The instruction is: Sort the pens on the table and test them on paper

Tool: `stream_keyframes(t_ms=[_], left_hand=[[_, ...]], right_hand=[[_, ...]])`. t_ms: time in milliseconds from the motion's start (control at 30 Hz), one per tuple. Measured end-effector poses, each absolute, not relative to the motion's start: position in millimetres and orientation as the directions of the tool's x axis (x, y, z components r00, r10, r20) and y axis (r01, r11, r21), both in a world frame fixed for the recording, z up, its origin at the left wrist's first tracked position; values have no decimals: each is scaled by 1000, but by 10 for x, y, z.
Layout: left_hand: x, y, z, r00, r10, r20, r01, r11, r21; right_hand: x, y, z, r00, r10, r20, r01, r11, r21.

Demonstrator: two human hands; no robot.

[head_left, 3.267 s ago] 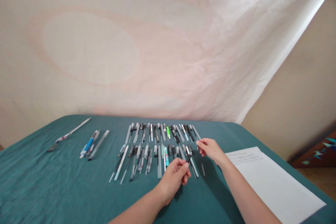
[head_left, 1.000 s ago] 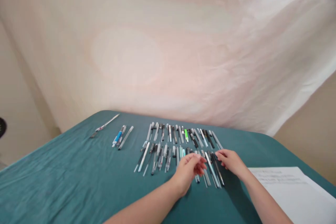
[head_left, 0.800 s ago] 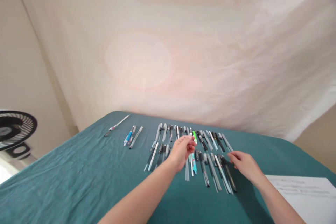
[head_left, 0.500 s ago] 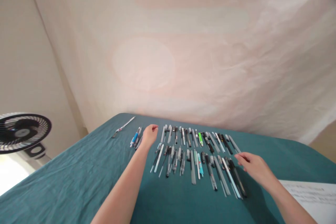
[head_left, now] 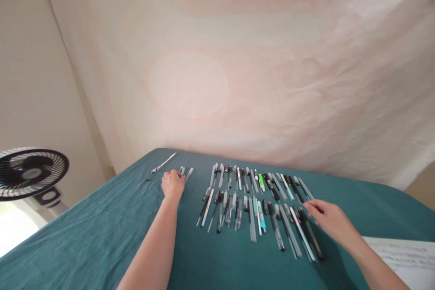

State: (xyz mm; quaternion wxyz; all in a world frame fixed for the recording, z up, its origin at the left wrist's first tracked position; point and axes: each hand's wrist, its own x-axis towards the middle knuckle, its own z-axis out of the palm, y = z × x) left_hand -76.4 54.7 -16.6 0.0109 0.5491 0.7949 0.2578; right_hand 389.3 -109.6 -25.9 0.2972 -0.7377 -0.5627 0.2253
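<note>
My left hand (head_left: 172, 185) is at the left end of the pens, its fingers curled down over a small group. It closes on a pen (head_left: 181, 172), most of which it covers. Just to its right lies a clear-bodied pen (head_left: 189, 174). My right hand (head_left: 328, 216) rests at the right end of the rows, fingers bent together. A clear pen (head_left: 306, 188) ends near its fingertips; whether anything is in them is hidden. Two rows of pens lie between the hands, among them a bright green pen (head_left: 261, 182) and a turquoise pen (head_left: 261, 216).
A teal cloth (head_left: 112, 231) covers the table. One long pen (head_left: 162, 166) lies apart at the far left. Printed paper (head_left: 404, 258) is at the right front edge. A black fan (head_left: 32, 173) stands beyond the left edge, and a pale sheet (head_left: 217, 77) hangs behind.
My left hand has moved left and down from beside the back row onto the small group with the blue pen, now covering it. The right hand stays in place.
</note>
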Motion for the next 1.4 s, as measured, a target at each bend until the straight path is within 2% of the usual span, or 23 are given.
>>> stream_keyframes(t_ms=[367, 567, 700, 800, 867, 933, 1033, 1167, 1300, 1400], left_hand=[[-755, 654, -62, -400, 910, 109, 877, 345, 335], [-740, 670, 75, -404, 915, 13, 855, 372, 360], [-596, 628, 295, -305, 950, 67, 861, 245, 446], [-191, 468, 503, -115, 980, 161, 796, -6, 606], [212, 265, 599, 49, 981, 189, 699, -169, 695], [648, 7, 623, 210, 959, 190, 582, -279, 764], [1207, -372, 513, 440, 896, 65, 420, -269, 866], [1602, -657, 266, 555, 831, -35, 326, -178, 929], [1731, -746, 136, 597, 802, -7, 239, -170, 956], [1806, -840, 96, 601, 799, -17, 154, -94, 984]], right_hand=[[3836, -1114, -149, 315, 942, 118, 701, -147, -697], [3897, -1104, -106, 382, 903, 199, 666, -119, -736], [3917, -1099, -123, 403, 894, 193, 627, -116, -771], [3842, -1109, -90, 397, 900, 179, 608, -111, -786], [3738, -1129, -23, 382, 912, 147, 530, -86, -844], [3602, -1159, 72, 353, 931, 92, 349, -40, -936], [3383, -1208, 205, 283, 958, 39, 41, 29, -999], [3197, -1219, 226, 248, 969, 20, -152, 59, -987], [3200, -1140, 127, 352, 935, -28, -268, 72, -961], [3257, -1079, 85, 379, 920, -104, -350, 38, -936]])
